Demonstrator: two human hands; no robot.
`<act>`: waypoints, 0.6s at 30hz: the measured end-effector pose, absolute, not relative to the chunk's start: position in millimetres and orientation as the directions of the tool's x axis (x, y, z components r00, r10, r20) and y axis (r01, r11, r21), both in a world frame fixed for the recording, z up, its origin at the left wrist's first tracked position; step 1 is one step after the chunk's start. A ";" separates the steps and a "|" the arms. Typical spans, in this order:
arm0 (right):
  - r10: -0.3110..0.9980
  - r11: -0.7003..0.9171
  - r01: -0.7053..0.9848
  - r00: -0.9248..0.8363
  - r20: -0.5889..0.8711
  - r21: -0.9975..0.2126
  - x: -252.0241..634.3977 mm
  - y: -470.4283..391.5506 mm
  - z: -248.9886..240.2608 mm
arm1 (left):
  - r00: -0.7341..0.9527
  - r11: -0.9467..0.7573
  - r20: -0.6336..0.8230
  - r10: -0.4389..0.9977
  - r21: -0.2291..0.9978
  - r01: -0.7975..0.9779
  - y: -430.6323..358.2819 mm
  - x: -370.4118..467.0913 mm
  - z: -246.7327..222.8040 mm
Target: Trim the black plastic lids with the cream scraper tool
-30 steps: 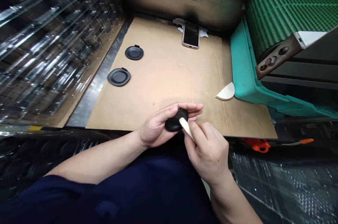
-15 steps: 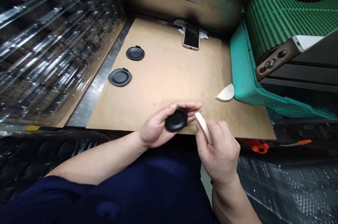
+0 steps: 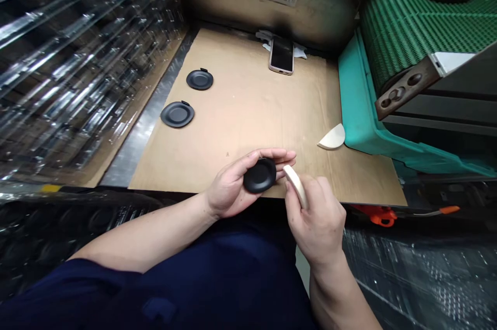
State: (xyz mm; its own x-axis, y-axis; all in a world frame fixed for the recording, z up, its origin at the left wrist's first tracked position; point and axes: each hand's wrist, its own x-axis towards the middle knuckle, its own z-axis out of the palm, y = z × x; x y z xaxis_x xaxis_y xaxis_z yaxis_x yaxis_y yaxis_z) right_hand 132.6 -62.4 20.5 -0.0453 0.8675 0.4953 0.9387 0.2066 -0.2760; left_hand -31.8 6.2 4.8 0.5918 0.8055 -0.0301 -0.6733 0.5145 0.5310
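Observation:
In my left hand lies a round black plastic lid, its dished face up, with the thumb along its edge and the fingers underneath. A cream-coloured half-round pad is gripped in my right hand, its edge turned up, just right of the lid and apart from it. Another half-round pad rests on the cardboard to the right. Two similar black lids with small tabs, one nearer and one farther, lie at the left of the cardboard.
Brown cardboard covers the bench. A phone lies at its back on some white material. To the right stand a teal crate and a green conveyor belt carrying a black part. Stacked clear plastic trays rise on the left.
My right hand, with the pad, has shifted slightly left toward the lid. The left hand and its lid stay almost where they were.

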 end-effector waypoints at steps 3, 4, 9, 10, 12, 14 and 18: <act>0.878 0.293 0.854 -0.061 0.476 -0.431 129.8 -70.0 24.7 | 0.604 0.524 -0.013 0.797 0.515 -0.679 7.4 -31.3 6.1; 0.882 0.325 0.825 -0.087 0.464 -0.463 126.8 -72.2 26.3 | 0.610 0.530 -0.012 0.792 0.510 -0.678 7.8 -31.3 6.8; 0.879 0.443 0.741 -0.247 0.407 -0.506 108.2 -70.7 28.8 | 0.632 0.545 -0.011 0.775 0.518 -0.659 8.4 -33.0 8.2; 0.867 0.465 0.739 -0.270 0.419 -0.487 105.4 -68.1 27.9 | 0.641 0.549 -0.007 0.767 0.523 -0.651 8.2 -33.4 7.7; 0.846 0.485 0.755 -0.276 0.456 -0.442 101.4 -62.3 25.4 | 0.660 0.555 0.008 0.752 0.533 -0.639 7.9 -34.3 6.2; 0.836 0.476 0.772 -0.247 0.491 -0.421 99.3 -57.8 23.6 | 0.665 0.552 0.018 0.746 0.540 -0.635 7.8 -35.0 4.7; 0.831 0.498 0.753 -0.271 0.486 -0.431 100.0 -56.6 25.5 | 0.680 0.577 -0.009 0.733 0.537 -0.616 8.3 -35.5 3.5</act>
State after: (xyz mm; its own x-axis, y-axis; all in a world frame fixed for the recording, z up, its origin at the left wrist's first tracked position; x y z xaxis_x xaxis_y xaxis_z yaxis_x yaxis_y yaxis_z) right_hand 100.0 -56.6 25.5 -0.2707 0.8308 0.4863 0.7528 0.4976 -0.4310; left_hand -35.5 8.3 3.5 0.6796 0.7335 -0.0085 -0.6158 0.5769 0.5366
